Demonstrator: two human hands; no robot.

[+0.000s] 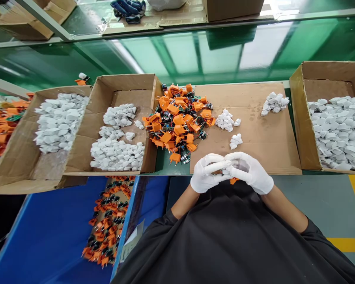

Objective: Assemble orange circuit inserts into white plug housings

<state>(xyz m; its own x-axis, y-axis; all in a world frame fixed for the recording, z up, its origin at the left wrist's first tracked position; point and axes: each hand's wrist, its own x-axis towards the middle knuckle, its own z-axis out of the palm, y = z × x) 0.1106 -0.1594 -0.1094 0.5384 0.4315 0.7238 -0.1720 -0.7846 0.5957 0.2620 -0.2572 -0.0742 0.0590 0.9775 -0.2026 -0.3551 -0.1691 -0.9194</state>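
Gloved fingers (217,167) of both hands are curled shut together on a small orange part (233,181), mostly hidden. Left hand (208,173) and right hand (251,171) touch, at the cardboard sheet's (269,138) near edge. Orange plug pile (177,120) lies far-left.

Bare cardboard sheet (263,130) ahead gives room; orange plug pile (177,118) blocks left, white-shell box (298,114) blocks right.

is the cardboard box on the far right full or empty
Partly full: the cardboard box holds a heap of white plastic pieces, with its back wall bare above them.
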